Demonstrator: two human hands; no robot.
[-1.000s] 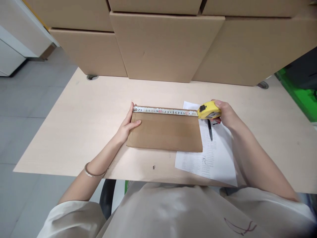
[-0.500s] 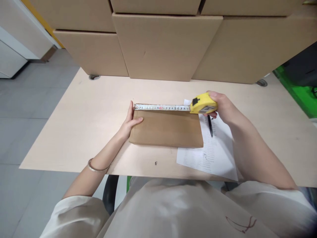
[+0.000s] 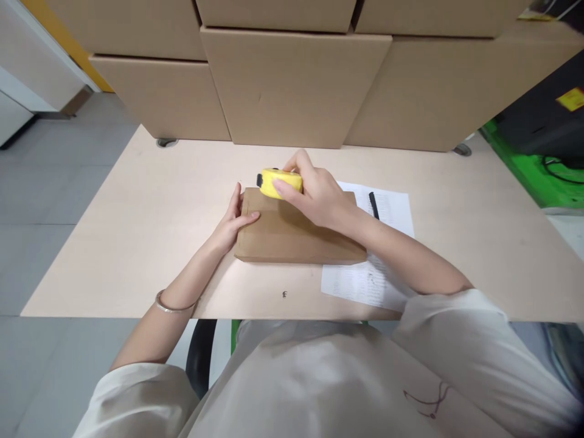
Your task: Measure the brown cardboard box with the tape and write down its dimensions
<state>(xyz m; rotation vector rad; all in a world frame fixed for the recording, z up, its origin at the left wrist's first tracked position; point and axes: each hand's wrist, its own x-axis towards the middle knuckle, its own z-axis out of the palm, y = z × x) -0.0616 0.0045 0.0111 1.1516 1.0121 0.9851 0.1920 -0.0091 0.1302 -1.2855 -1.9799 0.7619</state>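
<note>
A brown cardboard box [image 3: 278, 240] lies flat on the table in front of me. My left hand [image 3: 228, 226] grips its left end, thumb on the top face and fingers along the side. Above the box's far left part, my right hand [image 3: 322, 196] is closed around a yellow tape measure [image 3: 269, 184]. No drawn-out blade shows from it now. The right forearm crosses over the box's right end and hides part of it.
A printed sheet [image 3: 347, 291] lies partly under the box, with a black pen [image 3: 374, 204] on it. Large cardboard boxes [image 3: 292, 88] stand stacked along the table's [image 3: 150, 243] back edge. A dark object [image 3: 538, 121] stands over a green surface at right.
My right hand has carried the tape measure left from the box's right end, and the blade stretched along the far edge has gone from sight. The left hand keeps its hold.
</note>
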